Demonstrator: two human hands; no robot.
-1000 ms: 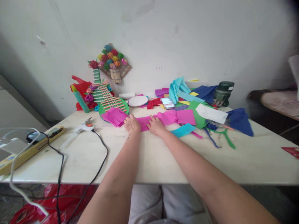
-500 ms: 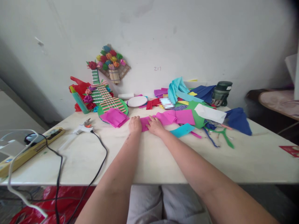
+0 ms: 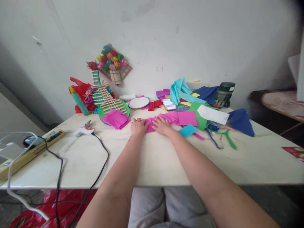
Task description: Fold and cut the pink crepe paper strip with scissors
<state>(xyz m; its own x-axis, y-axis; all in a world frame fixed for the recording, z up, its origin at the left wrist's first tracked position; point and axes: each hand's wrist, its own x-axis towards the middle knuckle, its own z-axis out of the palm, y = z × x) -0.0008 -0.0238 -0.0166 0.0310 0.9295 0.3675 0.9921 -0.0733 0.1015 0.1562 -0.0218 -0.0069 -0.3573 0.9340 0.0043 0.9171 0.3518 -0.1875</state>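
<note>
My left hand [image 3: 139, 127] lies flat on the left end of a magenta crepe paper strip [image 3: 149, 125], fingers extended. On the same strip, my right hand [image 3: 162, 125] is pressed down with its fingers spread. Past the right hand the paper is wrinkled, and a square magenta piece [image 3: 187, 118] lies beyond it. To the left, a folded magenta sheet [image 3: 116, 119] rests on a green guitar-shaped craft [image 3: 125, 107] with stick and string rows. A light-blue paper piece [image 3: 188, 130] sits right of my right wrist.
A glue gun [image 3: 84, 130] with a black cord and a yellow power strip [image 3: 55, 136] are at the left. Blue cloth-like paper [image 3: 241, 122], a white sheet [image 3: 212, 114] and a dark green bottle [image 3: 225, 95] are at the right. A flower craft [image 3: 115, 77] leans on the wall.
My left hand has flattened, its fingers now reaching farther right over the paper. My right hand has slid slightly right, and the strip beside it looks more bunched.
</note>
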